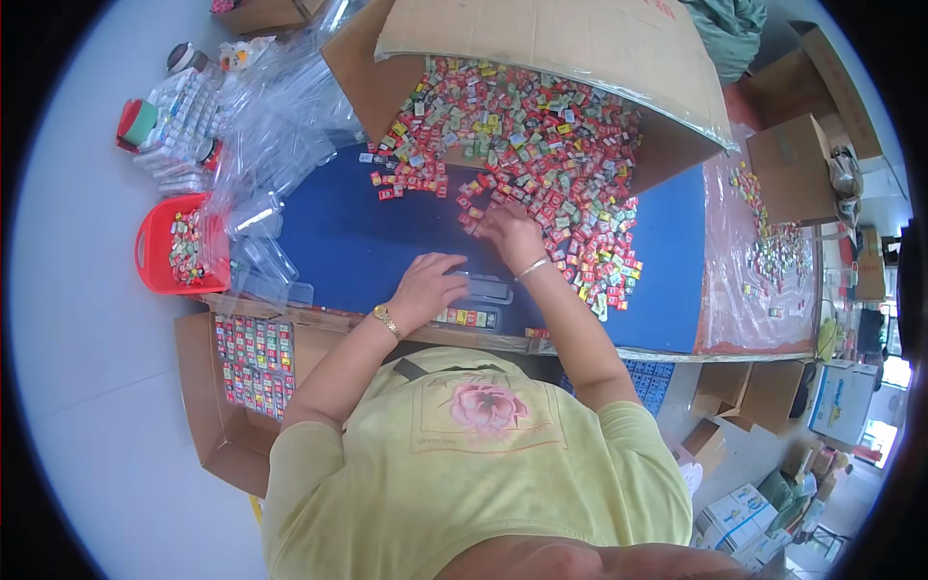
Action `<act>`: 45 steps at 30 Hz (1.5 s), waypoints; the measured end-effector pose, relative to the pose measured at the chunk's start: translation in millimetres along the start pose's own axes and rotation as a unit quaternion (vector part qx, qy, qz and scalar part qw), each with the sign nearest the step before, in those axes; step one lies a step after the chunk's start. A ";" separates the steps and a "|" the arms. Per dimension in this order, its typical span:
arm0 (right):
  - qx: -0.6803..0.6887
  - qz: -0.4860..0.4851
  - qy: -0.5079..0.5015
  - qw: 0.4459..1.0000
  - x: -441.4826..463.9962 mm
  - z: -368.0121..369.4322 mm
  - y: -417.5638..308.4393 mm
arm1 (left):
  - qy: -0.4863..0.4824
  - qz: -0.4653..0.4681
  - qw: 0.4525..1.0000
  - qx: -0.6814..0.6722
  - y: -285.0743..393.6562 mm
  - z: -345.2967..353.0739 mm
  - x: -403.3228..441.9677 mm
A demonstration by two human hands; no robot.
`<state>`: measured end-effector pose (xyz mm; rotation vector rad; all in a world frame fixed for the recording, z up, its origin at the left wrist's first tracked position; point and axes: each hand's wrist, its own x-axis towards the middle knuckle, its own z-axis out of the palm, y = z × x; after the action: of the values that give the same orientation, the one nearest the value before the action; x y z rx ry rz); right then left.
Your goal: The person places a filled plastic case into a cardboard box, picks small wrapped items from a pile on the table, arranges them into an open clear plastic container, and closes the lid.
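My left hand is over the front of the blue table, fingers stretched and slightly apart. Just right of its fingertips lies a clear plastic case. Below that is another clear case with a row of small coloured blocks in it. My right hand reaches to the near edge of a large pile of small red, green and yellow blocks. Its fingers are bent down together among the blocks; what they hold, if anything, is hidden.
A big cardboard box lies tipped, its blocks spilling onto the blue tabletop. Clear plastic cases are heaped at left, beside a red basket. An open carton with filled cases stands below the table's left edge.
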<state>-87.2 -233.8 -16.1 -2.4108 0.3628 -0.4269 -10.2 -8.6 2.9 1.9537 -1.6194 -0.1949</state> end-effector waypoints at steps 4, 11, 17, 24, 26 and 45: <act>-0.115 0.078 -0.006 0.990 -28.4 -31.4 -21.3 | 0.047 -0.109 0.992 -0.035 -9.4 3.2 27.4; -0.168 0.085 0.014 0.982 -30.3 2.9 -14.8 | 0.129 -0.035 0.986 0.102 -30.3 32.6 74.4; -0.119 -0.018 0.033 0.992 -15.9 21.4 -11.5 | 0.135 -0.025 0.981 0.139 -25.5 30.6 48.0; 0.049 0.057 -0.071 0.995 -26.4 11.9 -9.7 | 0.103 -0.042 0.993 0.038 -22.5 41.6 30.7; -0.002 0.062 -0.031 0.998 -19.6 -4.2 -10.3 | 0.151 -0.082 0.984 0.047 -17.5 23.9 39.2; 0.033 -0.034 -0.006 0.999 -27.2 -3.3 -7.0 | 0.099 -0.114 0.987 0.060 -32.2 10.5 55.0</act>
<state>-112.2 -220.6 -14.9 -2.3658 0.2596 -0.4479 26.0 -60.8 -8.6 2.1746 -1.3082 0.0090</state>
